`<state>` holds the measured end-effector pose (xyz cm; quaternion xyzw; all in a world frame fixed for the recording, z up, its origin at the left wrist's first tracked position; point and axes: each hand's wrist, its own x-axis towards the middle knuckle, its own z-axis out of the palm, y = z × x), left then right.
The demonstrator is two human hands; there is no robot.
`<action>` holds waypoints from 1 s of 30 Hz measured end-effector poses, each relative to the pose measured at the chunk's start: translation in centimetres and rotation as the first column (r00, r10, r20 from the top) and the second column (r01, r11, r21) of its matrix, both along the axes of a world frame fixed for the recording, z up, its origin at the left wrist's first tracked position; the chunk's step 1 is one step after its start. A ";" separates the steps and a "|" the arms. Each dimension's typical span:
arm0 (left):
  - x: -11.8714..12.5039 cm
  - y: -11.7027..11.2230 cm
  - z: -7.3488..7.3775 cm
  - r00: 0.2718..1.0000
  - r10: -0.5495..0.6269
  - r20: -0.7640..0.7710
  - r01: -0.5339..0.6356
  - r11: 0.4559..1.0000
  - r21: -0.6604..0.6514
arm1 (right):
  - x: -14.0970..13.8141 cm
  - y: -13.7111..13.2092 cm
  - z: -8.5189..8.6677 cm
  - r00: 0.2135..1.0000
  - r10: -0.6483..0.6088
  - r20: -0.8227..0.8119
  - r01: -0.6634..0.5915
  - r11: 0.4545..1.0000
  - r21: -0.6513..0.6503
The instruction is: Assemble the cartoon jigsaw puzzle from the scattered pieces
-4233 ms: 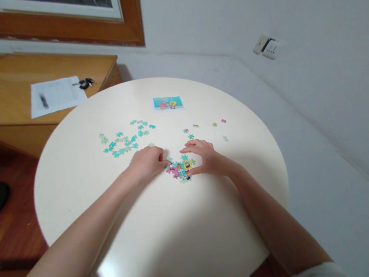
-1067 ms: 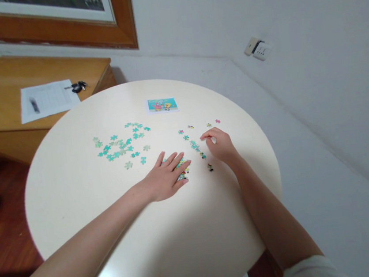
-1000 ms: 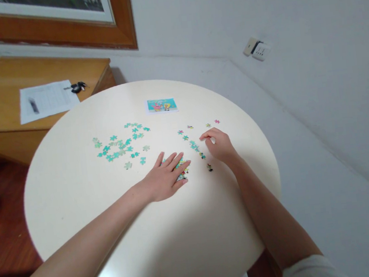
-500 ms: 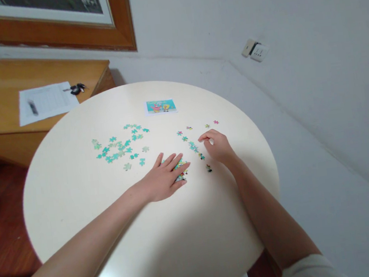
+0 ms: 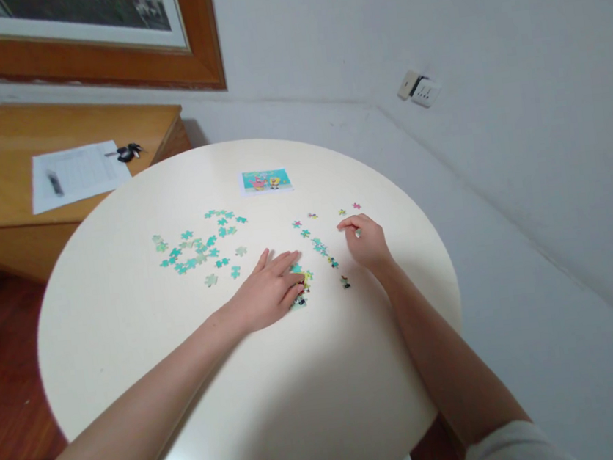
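My left hand (image 5: pixel 269 291) lies on a partly joined jigsaw section (image 5: pixel 308 277), fingers apart and touching it; its left part is hidden under the hand. My right hand (image 5: pixel 368 243) is closed just above the table on the right, with a small pale puzzle piece (image 5: pixel 358 233) showing between its curled fingers. A string of loose teal pieces (image 5: pixel 319 246) runs between my two hands. Nearer to me sits a dark-edged piece (image 5: pixel 345 282). Beyond my right hand lie a pink piece (image 5: pixel 356 206) and a yellowish piece (image 5: pixel 343 212).
Many teal and pale green pieces (image 5: pixel 199 258) spread over the left of the round white table (image 5: pixel 221 409). A cartoon picture card (image 5: pixel 266 181) lies at the far side. On a wooden desk (image 5: pixel 78 127) are a paper sheet (image 5: pixel 78 167) and keys (image 5: pixel 129 152). A wall socket (image 5: pixel 426 91) is at right.
The fingers of my left hand have drawn back and bent a little, baring more of the joined section. My right hand has turned slightly, and a piece now shows in it.
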<state>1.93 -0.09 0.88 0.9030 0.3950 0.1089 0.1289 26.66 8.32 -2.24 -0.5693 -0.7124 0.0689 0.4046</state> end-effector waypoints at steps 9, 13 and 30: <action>0.0 -0.1 -0.1 1.000 -0.001 0.014 0.001 1.000 0.000 | 2.1 1.1 -0.6 0.971 -0.164 -0.173 0.173 0.984 0.038; 0.1 0.0 -0.2 1.000 -0.002 0.023 0.001 1.000 0.006 | 2.4 1.3 -1.0 0.971 -0.174 -0.165 0.186 0.981 0.055; 0.1 0.1 -0.2 1.000 -0.009 0.026 0.010 1.000 -0.014 | 1.5 1.1 -0.9 0.967 -0.127 -0.220 0.134 0.991 0.020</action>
